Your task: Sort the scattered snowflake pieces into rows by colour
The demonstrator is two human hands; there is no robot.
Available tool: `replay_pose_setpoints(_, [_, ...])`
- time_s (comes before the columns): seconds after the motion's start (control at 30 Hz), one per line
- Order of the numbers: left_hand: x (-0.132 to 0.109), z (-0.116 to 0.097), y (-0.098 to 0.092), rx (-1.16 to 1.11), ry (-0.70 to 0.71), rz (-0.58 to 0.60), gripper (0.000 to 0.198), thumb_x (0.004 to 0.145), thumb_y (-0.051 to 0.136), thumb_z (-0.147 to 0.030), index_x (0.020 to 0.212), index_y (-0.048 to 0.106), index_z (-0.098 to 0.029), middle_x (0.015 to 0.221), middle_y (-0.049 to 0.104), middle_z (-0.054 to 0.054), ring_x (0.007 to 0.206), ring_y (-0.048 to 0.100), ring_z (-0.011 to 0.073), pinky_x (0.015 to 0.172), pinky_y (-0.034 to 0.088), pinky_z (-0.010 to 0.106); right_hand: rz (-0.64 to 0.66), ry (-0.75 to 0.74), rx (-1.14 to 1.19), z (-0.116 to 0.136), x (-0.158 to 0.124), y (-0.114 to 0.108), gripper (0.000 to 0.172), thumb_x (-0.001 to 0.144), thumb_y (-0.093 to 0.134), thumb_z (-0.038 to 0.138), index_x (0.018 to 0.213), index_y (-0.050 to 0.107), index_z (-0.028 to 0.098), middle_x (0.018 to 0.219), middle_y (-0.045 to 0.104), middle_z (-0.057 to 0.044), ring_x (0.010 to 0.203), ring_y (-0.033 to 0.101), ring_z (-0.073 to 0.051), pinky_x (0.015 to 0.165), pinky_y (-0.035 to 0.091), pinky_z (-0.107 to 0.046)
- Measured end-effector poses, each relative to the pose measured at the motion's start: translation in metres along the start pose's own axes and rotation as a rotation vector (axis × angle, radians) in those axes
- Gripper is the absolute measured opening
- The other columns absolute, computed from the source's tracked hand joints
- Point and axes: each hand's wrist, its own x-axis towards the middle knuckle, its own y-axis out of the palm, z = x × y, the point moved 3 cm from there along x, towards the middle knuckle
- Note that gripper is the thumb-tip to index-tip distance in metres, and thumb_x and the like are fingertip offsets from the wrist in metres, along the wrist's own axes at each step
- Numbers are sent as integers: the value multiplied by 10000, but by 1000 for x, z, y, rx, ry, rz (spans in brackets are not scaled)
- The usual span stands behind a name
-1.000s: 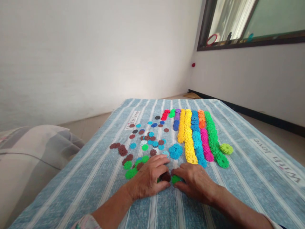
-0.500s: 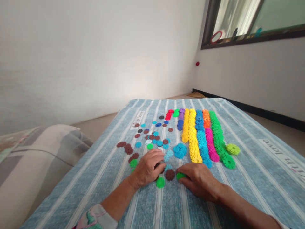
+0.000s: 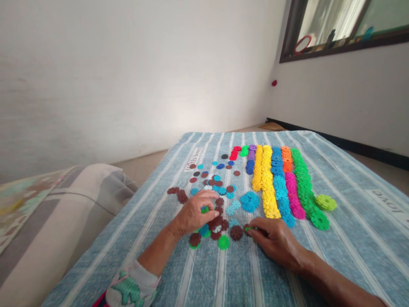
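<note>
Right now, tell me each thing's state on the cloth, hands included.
Multicoloured notched plastic disc rows: overlapping
Sky-blue notched plastic disc cluster: overlapping
Brown notched plastic discs: scattered, some overlapping
Left hand: curled over discs, grip unclear
Right hand: pinching something brown and green
Blue-and-white striped cloth: spread out

Left grip point(image 3: 195, 213) over discs point(image 3: 236, 233); right grip point(image 3: 277, 239) pinching one

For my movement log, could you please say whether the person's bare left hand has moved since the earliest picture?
Yes: the bare left hand has shifted leftward, farther from the longer yellow row of notched plastic discs.
</note>
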Motion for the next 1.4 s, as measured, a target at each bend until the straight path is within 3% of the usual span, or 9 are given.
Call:
replay_pose_setpoints(0.2, [-1,-12,-3,-8,-44,226,113,670,724,-195,637,623,-157,1245,608,87,1274,454,256,1059,369,432,-7,24,28,-2,-2,3,213,906,506,300,799,653,189,647,609,17,577,535,-122,566,365,-231])
replay_pose_setpoints(0.4, [-4,-35,13,73,31,412,176,620,794,-286,721,697,-180,1391,494,92,1364,327,331,1100,276,527,-15,90,115,-4,0,2,246,890,503,336,766,651,184,611,582,19,554,513,-125,542,355,-240])
replay_pose_setpoints(0.5, [-5,-39,19,102,32,448,174,614,796,-289,731,714,-190,1392,493,88,1361,326,350,1104,259,543,-32,132,168,-6,2,1,253,874,509,340,739,649,178,621,591,13,565,516,-128,547,362,-242])
replay_pose_setpoints(0.87, [-7,-42,15,29,27,402,151,660,738,-241,604,621,-165,1343,539,72,1336,370,298,1072,334,470,-67,143,219,-5,3,3,244,849,524,329,706,644,172,576,519,27,536,442,-114,517,322,-237])
replay_pose_setpoints(0.97, [-3,-46,10,-106,5,341,151,674,715,-209,594,596,-161,1158,647,74,1177,528,234,1009,405,385,-47,123,281,1,2,5,242,862,519,338,749,658,174,593,516,27,539,432,-114,511,321,-234])
replay_pose_setpoints(1.07, [-1,-46,10,-249,-120,212,154,703,683,-221,606,582,-158,885,695,45,900,627,164,837,483,285,24,99,385,11,1,9,236,874,506,327,761,653,180,602,488,33,558,417,-115,520,324,-231])
replay_pose_setpoints(1.2, [-4,-43,21,-349,-362,146,183,761,634,-303,663,612,-150,559,570,-33,508,501,74,507,399,184,57,73,479,20,0,13,259,876,513,338,693,606,180,619,472,32,592,424,-117,550,338,-231])
replay_pose_setpoints(1.27, [-5,-44,27,-387,-394,167,204,743,656,-321,647,625,-143,516,520,-49,467,438,59,459,340,174,37,87,496,20,0,15,274,876,519,355,688,606,176,620,484,29,591,437,-117,552,344,-229])
replay_pose_setpoints(1.4, [-6,-46,32,-464,-406,193,222,706,696,-348,651,662,-136,580,585,-23,535,485,73,498,363,180,-3,170,525,13,0,18,279,867,537,375,711,639,168,593,520,25,572,476,-120,544,357,-225])
